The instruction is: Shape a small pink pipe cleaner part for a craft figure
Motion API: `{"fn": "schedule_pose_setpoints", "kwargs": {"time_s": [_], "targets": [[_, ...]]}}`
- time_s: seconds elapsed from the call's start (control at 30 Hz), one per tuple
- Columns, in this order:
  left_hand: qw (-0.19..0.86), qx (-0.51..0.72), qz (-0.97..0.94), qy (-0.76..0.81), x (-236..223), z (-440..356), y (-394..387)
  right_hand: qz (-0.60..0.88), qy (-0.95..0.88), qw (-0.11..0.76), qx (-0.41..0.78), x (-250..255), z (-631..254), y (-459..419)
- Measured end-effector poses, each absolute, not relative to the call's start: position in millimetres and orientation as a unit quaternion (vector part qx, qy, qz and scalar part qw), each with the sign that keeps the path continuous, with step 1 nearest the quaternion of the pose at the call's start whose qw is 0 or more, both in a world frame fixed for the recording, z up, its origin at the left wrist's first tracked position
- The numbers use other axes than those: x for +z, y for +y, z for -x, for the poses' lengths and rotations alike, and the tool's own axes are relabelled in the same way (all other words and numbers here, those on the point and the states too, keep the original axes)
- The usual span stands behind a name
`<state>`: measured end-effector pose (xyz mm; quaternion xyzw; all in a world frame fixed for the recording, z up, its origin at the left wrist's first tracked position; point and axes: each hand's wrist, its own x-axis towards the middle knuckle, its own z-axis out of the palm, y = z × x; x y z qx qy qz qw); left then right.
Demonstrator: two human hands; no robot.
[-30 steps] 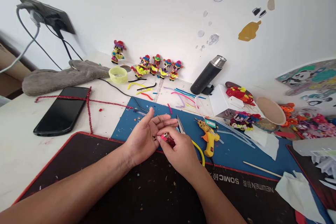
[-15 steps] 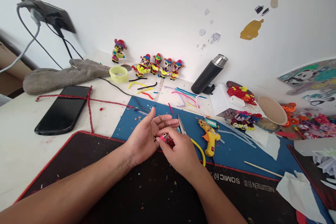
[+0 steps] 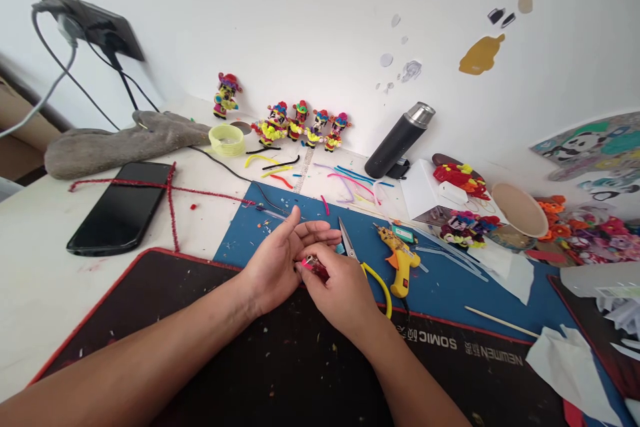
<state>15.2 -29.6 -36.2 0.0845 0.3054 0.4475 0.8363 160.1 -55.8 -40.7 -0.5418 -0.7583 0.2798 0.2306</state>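
Over the black mat, my left hand [image 3: 280,260] is turned palm up, with its thumb raised and its fingers stretched out. No object shows in it, though part of the palm is covered by the other hand. My right hand [image 3: 345,287] is closed on a small red lighter [image 3: 311,263] with a metal top, held against the left palm; its lower part is hidden by my fingers. Just beyond my right hand lie scissors with yellow handles [image 3: 380,285], blades slightly apart. To their right rests a yellow glue gun [image 3: 401,260].
A red fuzzy pipe cleaner [image 3: 210,193] crosses a black phone [image 3: 120,207] at left. Several small figures [image 3: 300,121] stand by the wall, with loose coloured pipe cleaners [image 3: 350,180] before them. A black thermos [image 3: 400,140], a bowl [image 3: 520,210] and a wooden stick [image 3: 500,321] are rightward.
My right hand has shifted slightly and the lighter is tilted a little differently in its fingers. More of the scissors' yellow handle shows. My left hand has barely moved.
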Motion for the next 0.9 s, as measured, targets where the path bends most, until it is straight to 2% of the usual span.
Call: {"fn": "schedule_pose_setpoints", "kwargs": {"time_s": [0.73,0.9], "targets": [[0.840,0.460,-0.060,0.282,-27,-12,-26,0.555,-0.716,0.270,0.326,-31,-163,-52],[0.830,0.471,-0.052,0.294,-28,-12,-24,0.538,-0.732,0.255,0.331,-30,-162,-53]]}}
